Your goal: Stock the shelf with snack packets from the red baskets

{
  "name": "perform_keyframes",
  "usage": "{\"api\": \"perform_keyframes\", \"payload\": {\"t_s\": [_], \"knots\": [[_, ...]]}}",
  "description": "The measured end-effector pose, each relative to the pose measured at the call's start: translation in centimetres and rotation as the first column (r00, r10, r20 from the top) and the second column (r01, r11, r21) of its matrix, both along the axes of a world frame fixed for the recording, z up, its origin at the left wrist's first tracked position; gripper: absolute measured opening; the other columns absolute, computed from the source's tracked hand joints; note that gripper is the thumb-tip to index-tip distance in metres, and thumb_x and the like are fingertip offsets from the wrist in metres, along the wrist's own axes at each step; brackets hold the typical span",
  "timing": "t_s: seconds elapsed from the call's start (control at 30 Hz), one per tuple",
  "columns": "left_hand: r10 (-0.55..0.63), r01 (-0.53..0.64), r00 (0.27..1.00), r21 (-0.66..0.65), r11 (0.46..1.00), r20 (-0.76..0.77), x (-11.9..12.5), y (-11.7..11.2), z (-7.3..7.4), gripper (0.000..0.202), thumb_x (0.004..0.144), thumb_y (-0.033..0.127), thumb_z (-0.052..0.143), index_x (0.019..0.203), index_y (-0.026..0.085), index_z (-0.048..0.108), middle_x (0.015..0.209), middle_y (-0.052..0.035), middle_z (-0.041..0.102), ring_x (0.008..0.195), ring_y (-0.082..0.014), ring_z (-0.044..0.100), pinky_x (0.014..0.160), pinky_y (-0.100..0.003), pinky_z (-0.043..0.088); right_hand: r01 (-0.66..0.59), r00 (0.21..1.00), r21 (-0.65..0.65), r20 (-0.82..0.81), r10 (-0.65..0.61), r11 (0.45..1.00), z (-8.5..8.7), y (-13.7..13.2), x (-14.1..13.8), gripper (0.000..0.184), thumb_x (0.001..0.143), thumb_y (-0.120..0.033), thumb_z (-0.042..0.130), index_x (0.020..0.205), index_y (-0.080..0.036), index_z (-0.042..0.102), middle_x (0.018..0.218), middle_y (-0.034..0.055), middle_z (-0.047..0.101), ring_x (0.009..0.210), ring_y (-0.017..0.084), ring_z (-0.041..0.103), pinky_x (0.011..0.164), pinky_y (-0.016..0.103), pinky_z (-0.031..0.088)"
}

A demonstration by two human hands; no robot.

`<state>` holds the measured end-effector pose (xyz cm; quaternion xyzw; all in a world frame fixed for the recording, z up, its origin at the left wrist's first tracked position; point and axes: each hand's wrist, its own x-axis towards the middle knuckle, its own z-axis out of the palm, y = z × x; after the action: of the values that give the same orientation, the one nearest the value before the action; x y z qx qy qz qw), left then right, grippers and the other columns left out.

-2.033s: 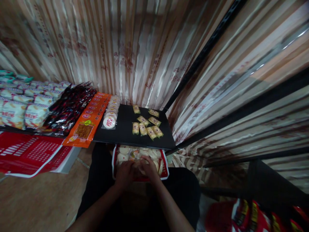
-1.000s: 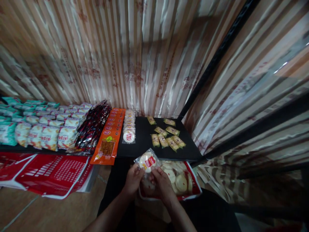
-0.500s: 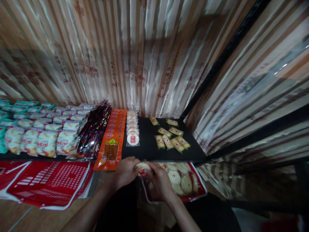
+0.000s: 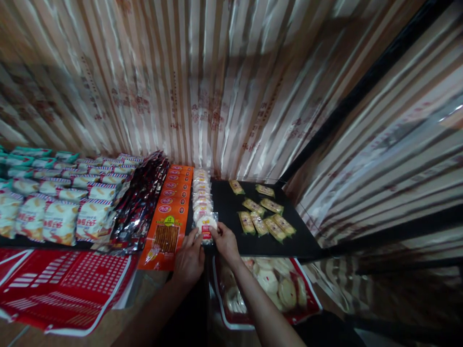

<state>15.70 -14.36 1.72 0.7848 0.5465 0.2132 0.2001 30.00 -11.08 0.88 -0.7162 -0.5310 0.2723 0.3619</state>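
Observation:
Both hands reach onto a black shelf (image 4: 289,246). My left hand (image 4: 188,260) and my right hand (image 4: 226,241) pinch a clear-wrapped round white cracker packet (image 4: 206,225) with a red label, holding it at the near end of a row of the same packets (image 4: 201,190). Below my arms sits a red-rimmed bag (image 4: 307,308) with several more round crackers in it.
Several small yellow snack packets (image 4: 264,214) lie on the right of the shelf. Orange packets (image 4: 170,214), dark red-black packets (image 4: 142,197) and white puffed bags (image 4: 61,212) fill the left. A red printed carton (image 4: 61,284) lies below. A striped curtain (image 4: 202,86) hangs behind.
My hands lifted one cracker packet out of the red bag and carried it forward to the front of the row on the shelf. The camera tilted up.

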Motion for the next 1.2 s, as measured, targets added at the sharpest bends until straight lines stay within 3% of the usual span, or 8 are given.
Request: {"api": "perform_keyframes", "payload": {"t_s": [0.17,0.4,0.53,0.63,0.8,0.9,1.07,1.2], "knots": [[-0.004,0.004,0.997,0.011,1.000,-0.077,0.2,0.9,-1.2,0.043,0.083,0.013,0.036,0.123,0.012,0.051,0.138,-0.0131,0.042,0.126,-0.0252,0.039,0.105,-0.041,0.034,0.041,0.998,0.070,0.048,-0.044,0.997,-0.8,1.1,-0.7,0.031,0.073,-0.033,0.056,0.097,-0.016,0.064,0.081,0.0053,0.061,0.069,0.016,0.057,0.069,0.027,0.045],[0.012,-0.002,0.992,0.082,0.997,-0.127,0.6,1.2,-1.6,0.043,0.081,0.012,0.037,0.121,0.010,0.054,0.135,-0.0164,0.044,0.121,-0.0291,0.045,0.101,-0.044,0.039,0.092,0.992,0.070,-0.089,-0.086,0.993,-1.3,0.6,-1.3,0.042,0.073,-0.027,0.053,0.112,-0.014,0.056,0.097,0.0092,0.057,0.059,0.013,0.055,0.066,0.030,0.049],[0.026,-0.019,0.999,0.192,0.981,-0.034,0.4,0.3,-1.2,0.038,0.085,0.014,0.034,0.113,0.010,0.059,0.121,-0.0161,0.056,0.110,-0.0270,0.051,0.095,-0.043,0.043,0.125,0.979,0.165,-0.182,-0.094,0.978,-1.0,-2.1,-1.0,0.039,0.082,-0.032,0.044,0.116,-0.013,0.052,0.097,0.0090,0.057,0.069,0.013,0.057,0.071,0.028,0.048],[-0.067,0.047,0.994,0.217,0.975,0.082,0.8,-1.5,-1.3,0.035,0.086,0.015,0.032,0.103,0.016,0.063,0.104,-0.0103,0.063,0.099,-0.0218,0.055,0.090,-0.038,0.047,0.177,0.968,0.175,-0.207,-0.140,0.969,-1.2,-5.8,0.3,0.034,0.087,-0.037,0.038,0.109,-0.017,0.054,0.090,0.0058,0.061,0.078,0.015,0.058,0.072,0.027,0.047],[-0.249,0.249,0.957,0.023,0.968,0.146,3.9,-6.2,-3.3,0.033,0.083,0.011,0.034,0.098,0.020,0.063,0.102,-0.0073,0.063,0.095,-0.0170,0.058,0.085,-0.029,0.049,0.223,0.972,0.104,-0.100,-0.213,0.969,-4.0,-12.2,6.3,0.031,0.088,-0.040,0.037,0.095,-0.019,0.058,0.092,0.0069,0.064,0.085,0.018,0.059,0.078,0.031,0.046],[-0.323,0.346,0.934,-0.161,0.924,0.154,6.5,-9.0,-4.6,0.032,0.082,0.011,0.037,0.101,0.021,0.061,0.112,-0.0064,0.060,0.100,-0.0161,0.058,0.087,-0.026,0.047,0.260,0.948,0.094,0.166,-0.272,0.961,-5.7,-14.4,11.8,0.030,0.086,-0.038,0.038,0.094,-0.018,0.059,0.093,0.0105,0.063,0.088,0.022,0.058,0.080,0.036,0.046],[-0.418,0.438,0.899,-0.336,0.834,0.132,10.6,-11.5,-4.8,0.035,0.083,0.012,0.039,0.110,0.023,0.057,0.124,-0.0071,0.054,0.109,-0.0185,0.054,0.092,-0.030,0.044,0.238,0.904,0.108,0.339,-0.261,0.965,-6.4,-14.9,19.4,0.030,0.080,-0.030,0.041,0.098,-0.016,0.062,0.103,0.0151,0.062,0.106,0.030,0.051,0.096,0.047,0.036],[-0.388,0.408,0.912,-0.370,0.835,0.130,13.7,-11.8,-4.4,0.039,0.080,0.009,0.037,0.111,0.019,0.058,0.128,-0.0094,0.052,0.119,-0.0198,0.048,0.098,-0.032,0.040,0.068,0.932,0.073,0.352,-0.090,0.995,-6.6,-13.7,21.2,0.029,0.076,-0.026,0.048,0.099,-0.020,0.065,0.105,0.0086,0.065,0.109,0.026,0.052,0.099,0.042,0.036]]}}
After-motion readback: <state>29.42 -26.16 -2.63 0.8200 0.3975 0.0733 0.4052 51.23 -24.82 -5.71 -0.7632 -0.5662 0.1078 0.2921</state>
